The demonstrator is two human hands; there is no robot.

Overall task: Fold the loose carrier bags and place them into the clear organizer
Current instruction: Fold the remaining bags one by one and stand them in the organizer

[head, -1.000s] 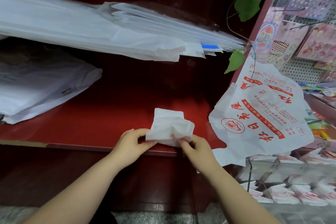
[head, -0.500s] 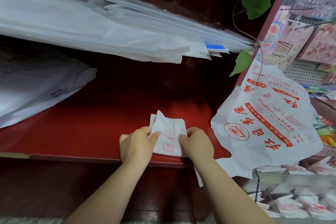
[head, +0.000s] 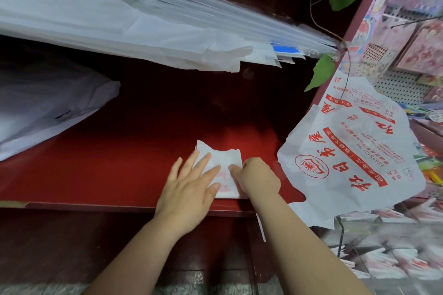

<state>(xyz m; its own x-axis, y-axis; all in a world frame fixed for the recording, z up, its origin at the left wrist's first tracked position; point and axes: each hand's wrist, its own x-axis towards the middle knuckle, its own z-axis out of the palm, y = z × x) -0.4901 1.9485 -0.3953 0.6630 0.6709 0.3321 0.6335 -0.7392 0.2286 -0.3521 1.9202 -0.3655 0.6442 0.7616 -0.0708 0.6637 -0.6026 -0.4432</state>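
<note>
- A small folded carrier bag (head: pixel 226 165), white with faint red print, is lying flat near the front edge of a red shelf (head: pixel 107 170).
- The left hand (head: pixel 189 189) is pressing down on the bag's left half, fingers straight and spread.
- The right hand (head: pixel 257 178) is gripping the bag's right edge with curled fingers.
- A loose printed carrier bag (head: pixel 354 165) is hanging just to the right.
- The clear organizer (head: pixel 341 230) is sitting lower right, holding folded bags (head: pixel 405 258).
</note>
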